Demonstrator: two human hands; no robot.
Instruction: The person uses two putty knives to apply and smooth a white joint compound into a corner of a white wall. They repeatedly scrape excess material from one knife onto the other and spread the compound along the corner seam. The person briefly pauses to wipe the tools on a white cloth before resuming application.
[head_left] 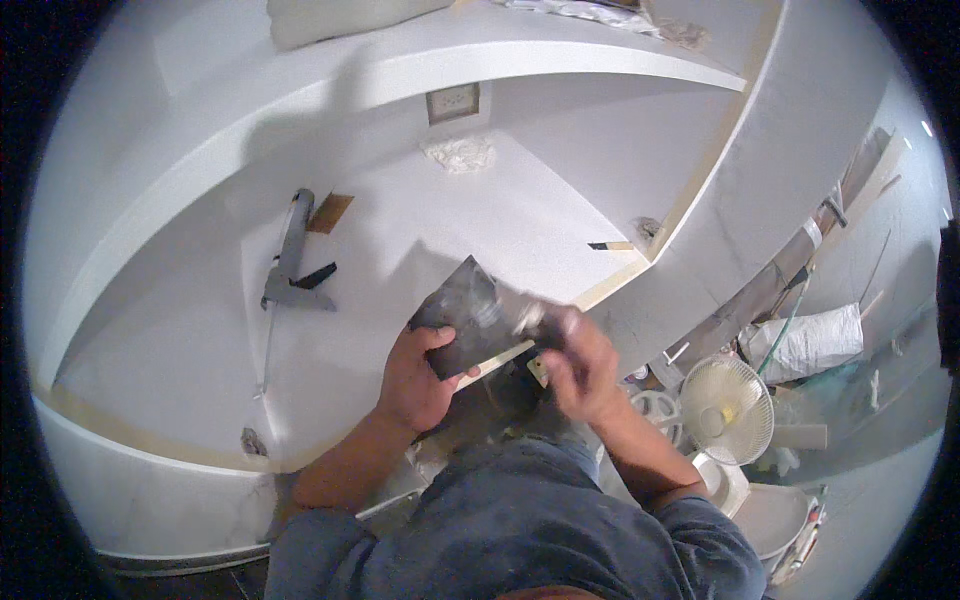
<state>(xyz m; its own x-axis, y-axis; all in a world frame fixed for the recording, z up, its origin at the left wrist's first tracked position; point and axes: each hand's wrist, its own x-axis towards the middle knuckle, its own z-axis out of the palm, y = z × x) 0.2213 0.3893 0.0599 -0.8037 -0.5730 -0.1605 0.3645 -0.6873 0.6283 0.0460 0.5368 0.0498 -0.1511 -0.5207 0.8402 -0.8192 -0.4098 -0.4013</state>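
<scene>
A dark grey, flat rectangular plate (458, 308) with whitish smears is in my left hand (415, 378), the thumb on its face and the fingers beneath. Along its lower edge runs a pale strip (495, 366); whether it belongs to the plate I cannot tell. My right hand (585, 368) is curled close to the plate's right end. Motion blurs its fingertips, and what they grip is not clear. Between the hands, near the right fingers, shows a whitish blurred patch (530, 318).
On the white shelf surface (350, 350) lie a grey caulking gun (290, 250), a brown piece (330, 213), crumpled white material (460, 153) and a small dark-tipped blade (612, 246). A wall outlet (454, 103) is behind. To the right stand a fan (726, 410) and a white sack (815, 335).
</scene>
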